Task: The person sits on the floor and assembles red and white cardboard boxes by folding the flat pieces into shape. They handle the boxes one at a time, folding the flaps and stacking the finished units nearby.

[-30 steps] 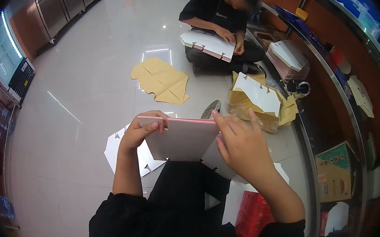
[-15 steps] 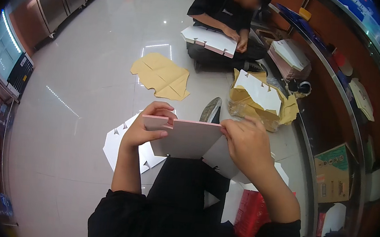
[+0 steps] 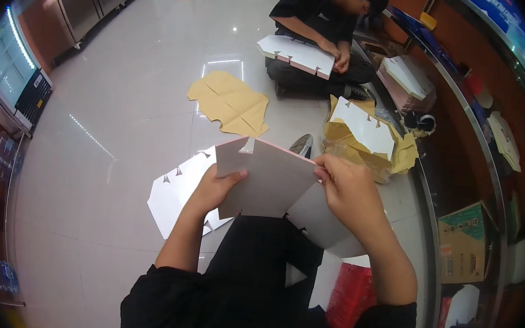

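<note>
Between my two hands stands a folded cardboard box blank (image 3: 273, 181), pale grey on the side facing me, with a thin pinkish top edge and a notch near its left end. My left hand (image 3: 214, 188) grips its left side, the thumb lying on the grey face and the other fingers hidden behind. At the upper right corner my right hand (image 3: 346, 181) is closed on the edge, thumb and fingers pinching it. A further panel of the blank slants down to the right under my right forearm. White flat blanks (image 3: 171, 190) with small cutouts lie on the floor beyond my left wrist.
A seated person (image 3: 326, 31) ahead holds a stack of white blanks (image 3: 298, 53) on the lap. Torn brown paper (image 3: 230, 101) lies on the floor; an opened paper bundle (image 3: 363, 132) holds more blanks. Red printed card (image 3: 349, 299) rests by my right side. Metal shelving (image 3: 465, 158) lines the right.
The blank's top edge has risen on the left, so more of its grey face shows. My left fingers have gone behind it, with the thumb now on the face.
</note>
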The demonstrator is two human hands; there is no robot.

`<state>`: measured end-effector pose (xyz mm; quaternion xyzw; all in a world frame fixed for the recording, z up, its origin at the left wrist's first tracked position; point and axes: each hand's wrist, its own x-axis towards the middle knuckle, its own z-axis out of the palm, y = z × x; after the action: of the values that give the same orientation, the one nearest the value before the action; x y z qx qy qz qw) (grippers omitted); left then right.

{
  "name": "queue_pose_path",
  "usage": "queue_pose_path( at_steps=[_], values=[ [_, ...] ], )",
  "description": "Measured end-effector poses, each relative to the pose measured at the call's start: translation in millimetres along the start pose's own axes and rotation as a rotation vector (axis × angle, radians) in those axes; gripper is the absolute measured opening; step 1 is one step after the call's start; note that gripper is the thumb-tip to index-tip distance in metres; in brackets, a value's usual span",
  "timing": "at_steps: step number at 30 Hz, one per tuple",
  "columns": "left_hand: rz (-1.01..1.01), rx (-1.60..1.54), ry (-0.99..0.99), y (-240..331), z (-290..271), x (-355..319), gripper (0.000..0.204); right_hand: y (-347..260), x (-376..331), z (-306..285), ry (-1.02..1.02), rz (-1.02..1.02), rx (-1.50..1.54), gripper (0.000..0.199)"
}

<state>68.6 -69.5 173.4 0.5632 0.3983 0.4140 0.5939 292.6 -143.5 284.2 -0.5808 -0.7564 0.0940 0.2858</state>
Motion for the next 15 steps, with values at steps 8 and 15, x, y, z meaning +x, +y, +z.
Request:
queue_pose_path(
  at_steps=[8,15],
  values=[
    [0.474,-0.072,0.260,23.2,39.0,12.1,0.029,-48.5,-7.4,1.3,0.042,-0.189,-0.019,0.014],
    [0.831,-0.245,0.405,39.3,37.8,25.1,0.027,-73.4,-13.1,-12.1,0.187,-0.318,-0.133,0.021]
  ],
)
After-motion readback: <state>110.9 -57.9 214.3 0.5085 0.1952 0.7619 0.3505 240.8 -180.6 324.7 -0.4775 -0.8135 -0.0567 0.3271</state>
